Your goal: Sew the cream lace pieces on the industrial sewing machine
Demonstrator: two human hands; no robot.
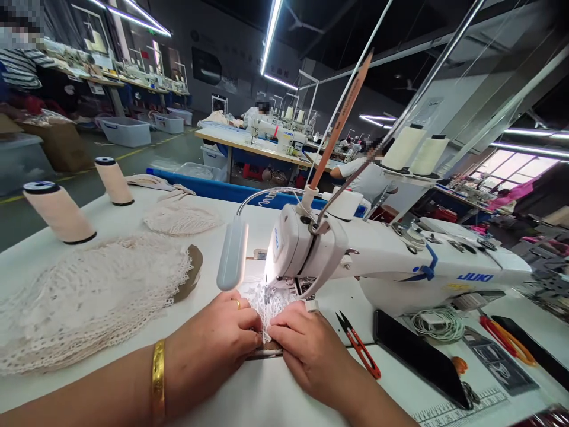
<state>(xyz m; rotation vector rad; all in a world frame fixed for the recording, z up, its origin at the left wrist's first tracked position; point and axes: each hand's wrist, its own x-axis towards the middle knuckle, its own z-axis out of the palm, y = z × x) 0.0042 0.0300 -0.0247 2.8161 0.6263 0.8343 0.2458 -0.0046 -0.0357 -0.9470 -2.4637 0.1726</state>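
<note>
My left hand (213, 344), with a gold ring and bangle, presses curled fingers on the left edge of a small white lace piece (269, 302). From the other side my right hand (306, 350) pinches that same lace. The lace lies under the needle area of a white JUKI sewing machine (377, 255). A small brown piece (267, 351) shows under the lace between my hands.
A pile of cream lace pieces (89, 296) lies at left, with two thread cones (60, 213) behind it. Red-handled snips (360, 347), a dark phone (418, 356), a coiled white cable (438, 323) and orange scissors (507, 338) lie at right. Other people work at far tables.
</note>
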